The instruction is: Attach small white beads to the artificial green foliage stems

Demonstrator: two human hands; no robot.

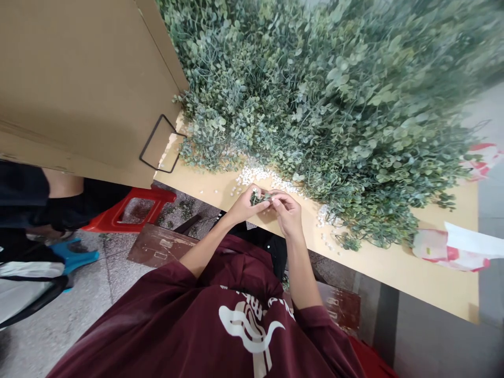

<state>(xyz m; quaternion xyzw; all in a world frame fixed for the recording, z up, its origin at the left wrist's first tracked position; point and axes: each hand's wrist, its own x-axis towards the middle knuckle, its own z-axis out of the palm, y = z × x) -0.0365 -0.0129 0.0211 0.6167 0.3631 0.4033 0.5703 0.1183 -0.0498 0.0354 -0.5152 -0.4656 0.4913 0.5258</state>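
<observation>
My left hand (247, 203) is closed around a small sprig of green leaves (258, 198) at the table's near edge. Beside it, my right hand (287, 210) has its thumb and fingers pinched together at the sprig's right end; whatever lies between those fingertips is too small to make out. Just beyond both hands, small white pieces (258, 174) are scattered on the tabletop. A great heap of artificial leafy stems (315, 100) rises behind them, and a few more white pieces (326, 216) lie to the right of my right hand.
A large cardboard box (79, 79) stands at the left, with a black wire frame (161, 143) by its corner. Red-and-white plastic packaging (433, 244) lies on the table (441, 289) at right. A red stool (129, 211) and another person's leg (63, 185) are at left.
</observation>
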